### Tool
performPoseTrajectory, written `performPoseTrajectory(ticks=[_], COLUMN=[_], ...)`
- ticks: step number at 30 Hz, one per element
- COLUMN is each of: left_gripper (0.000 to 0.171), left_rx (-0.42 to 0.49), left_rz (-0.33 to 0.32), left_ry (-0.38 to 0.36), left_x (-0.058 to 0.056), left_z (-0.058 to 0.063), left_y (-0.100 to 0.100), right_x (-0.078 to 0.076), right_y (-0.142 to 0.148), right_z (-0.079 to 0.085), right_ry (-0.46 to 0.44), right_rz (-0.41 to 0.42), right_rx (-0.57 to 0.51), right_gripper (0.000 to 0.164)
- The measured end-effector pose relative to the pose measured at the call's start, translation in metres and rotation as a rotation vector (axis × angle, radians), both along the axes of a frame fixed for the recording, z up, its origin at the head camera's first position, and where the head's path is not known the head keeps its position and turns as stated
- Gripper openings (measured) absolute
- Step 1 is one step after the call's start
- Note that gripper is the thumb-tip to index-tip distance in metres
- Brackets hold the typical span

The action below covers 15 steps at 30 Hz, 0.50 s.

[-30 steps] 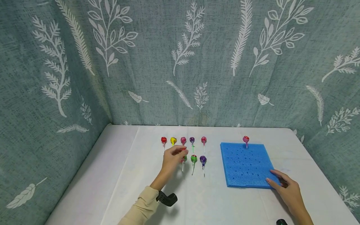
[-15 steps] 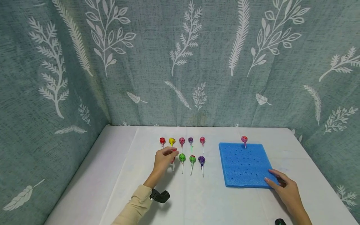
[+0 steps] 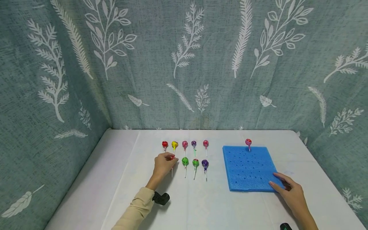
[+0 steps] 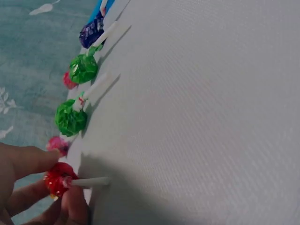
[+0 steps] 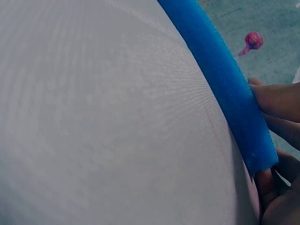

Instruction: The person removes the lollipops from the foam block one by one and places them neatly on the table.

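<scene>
My left hand (image 3: 164, 166) pinches the wrapped head of a red lollipop (image 4: 60, 179) between thumb and fingers, its white stick towards me. Just right of it lie a green lollipop (image 3: 185, 161), another green lollipop (image 3: 195, 163) and a dark purple one (image 3: 205, 163). My right hand (image 3: 293, 195) holds the near right corner of a blue foam block (image 3: 253, 185), thumb on top; in the right wrist view fingers curl against its side and lower edge. A pink-red lollipop (image 3: 248, 142) stands upright near the block's far edge.
A back row on the white table (image 3: 207, 204) has a red lollipop (image 3: 164, 144), a yellow one (image 3: 174, 144), a pink one (image 3: 185, 144), a small purple one (image 3: 194, 143) and another pink one (image 3: 205, 143). Small holes dot the foam. A patterned curtain (image 3: 155, 80) hangs behind.
My left hand has moved left past the green lollipops with the red lollipop, to the left end of the front row. The right hand stays at the foam block's corner.
</scene>
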State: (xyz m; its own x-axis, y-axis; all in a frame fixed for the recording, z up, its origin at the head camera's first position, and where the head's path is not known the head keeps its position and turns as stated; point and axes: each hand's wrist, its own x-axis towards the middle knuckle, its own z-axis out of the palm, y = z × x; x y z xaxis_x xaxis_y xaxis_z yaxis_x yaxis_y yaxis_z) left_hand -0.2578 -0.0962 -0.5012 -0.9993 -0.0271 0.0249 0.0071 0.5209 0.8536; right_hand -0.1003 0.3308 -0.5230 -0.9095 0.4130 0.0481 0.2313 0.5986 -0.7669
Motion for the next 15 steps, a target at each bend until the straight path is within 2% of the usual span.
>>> performPoseTrajectory(ticks=[7,15], left_gripper=[0.022,0.026], left_rx=[-0.034,-0.024], left_rz=[-0.025,-0.026], left_ry=[-0.013,0.007], left_x=[0.0017,0.0031], left_z=[0.0024,0.0082], left_y=[-0.0006,-0.0034], right_x=[-0.0014,-0.0016], right_y=[0.0002,0.0019], right_z=[-0.0008,-0.0036], right_ry=[-0.010,0.005], right_rz=[0.008,0.005], right_rx=[-0.036,-0.009], right_gripper=[0.063,0.062])
